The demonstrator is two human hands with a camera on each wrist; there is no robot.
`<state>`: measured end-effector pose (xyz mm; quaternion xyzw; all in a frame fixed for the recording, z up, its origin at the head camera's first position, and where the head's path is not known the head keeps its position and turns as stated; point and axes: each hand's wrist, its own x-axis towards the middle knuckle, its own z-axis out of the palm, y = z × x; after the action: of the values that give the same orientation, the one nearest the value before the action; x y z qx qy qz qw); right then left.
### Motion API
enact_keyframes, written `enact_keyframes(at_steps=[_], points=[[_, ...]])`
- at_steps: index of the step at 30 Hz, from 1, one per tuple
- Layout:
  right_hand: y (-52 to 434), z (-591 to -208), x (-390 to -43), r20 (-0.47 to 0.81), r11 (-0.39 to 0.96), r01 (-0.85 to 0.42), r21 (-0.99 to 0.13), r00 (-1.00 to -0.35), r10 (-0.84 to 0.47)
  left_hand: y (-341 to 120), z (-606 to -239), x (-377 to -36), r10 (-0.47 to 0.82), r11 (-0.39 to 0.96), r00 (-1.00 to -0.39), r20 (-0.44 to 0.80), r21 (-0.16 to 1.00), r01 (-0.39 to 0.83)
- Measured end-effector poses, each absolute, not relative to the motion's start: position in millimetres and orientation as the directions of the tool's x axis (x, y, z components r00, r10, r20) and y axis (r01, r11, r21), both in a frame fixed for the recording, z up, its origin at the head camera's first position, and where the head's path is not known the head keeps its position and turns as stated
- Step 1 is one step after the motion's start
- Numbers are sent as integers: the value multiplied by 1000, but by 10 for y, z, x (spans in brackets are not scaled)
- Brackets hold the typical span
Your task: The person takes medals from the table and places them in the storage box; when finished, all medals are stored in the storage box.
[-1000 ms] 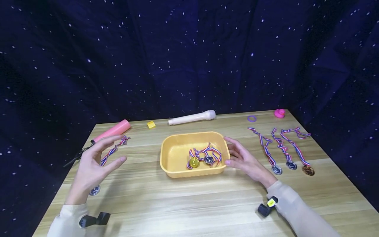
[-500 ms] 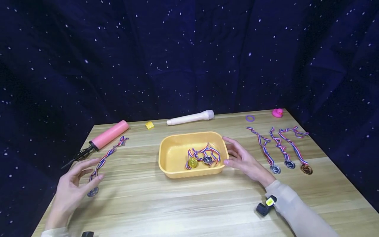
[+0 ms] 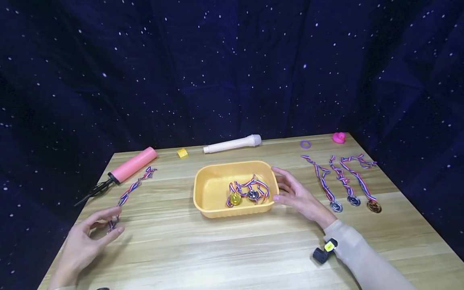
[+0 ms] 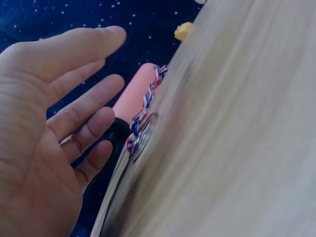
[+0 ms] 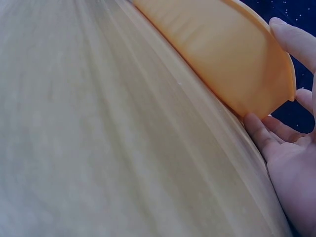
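We had two medals [image 3: 245, 195] already lying in the yellow tub [image 3: 214, 171] at the middle of the table [image 3: 217, 249], one gold and one silver, their striped ribbons tangled together. Four were left outside it by our count: three laid in a row well to the right [image 3: 349, 185], and one at the left edge [image 3: 132, 189], its ribbon stretching back toward the pink pump [image 3: 133, 164].

Our left hand [image 3: 85, 243] was at that left medal's disc end, fingers spread and only lightly bent; whether they had touched it we could not tell, but nothing was gripped. Our right hand [image 3: 295, 195] lay against the tub's right wall with relaxed, parted fingers, steadying it.

Compared with a second earlier, our left hand had dropped from above the ribbon down to the table by the disc, while the right hand and tub had not moved.
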<state>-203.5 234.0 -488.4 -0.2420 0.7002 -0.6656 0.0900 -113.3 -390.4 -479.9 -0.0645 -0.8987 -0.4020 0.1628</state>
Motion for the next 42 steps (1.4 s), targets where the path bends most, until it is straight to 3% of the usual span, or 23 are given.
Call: enact_keyframes(at_steps=[12,19,30,36,42], points=[[2350,-4891,-2033,195,10,-224,-975,-871,-451,-3993,-4892,-1121,77,693,-950,302,669,269],[2366,-4879,-2018,193,13,-222,-975,-875,-444,-3987,-4924,-1174,117,609,-938,325,723,327],[2350,-4900,-2026,196,7,-224,-975,-868,-456,-3976,-4939,-1147,70,717,-944,323,641,272],[2347,-4910,-2034,193,11,-222,-975,-868,-458,-3915,-4940,-1136,114,609,-936,332,721,330],[2345,-4908,-2034,191,10,-220,-976,-867,-460,-3870,-4932,-1115,109,587,-954,278,756,288]])
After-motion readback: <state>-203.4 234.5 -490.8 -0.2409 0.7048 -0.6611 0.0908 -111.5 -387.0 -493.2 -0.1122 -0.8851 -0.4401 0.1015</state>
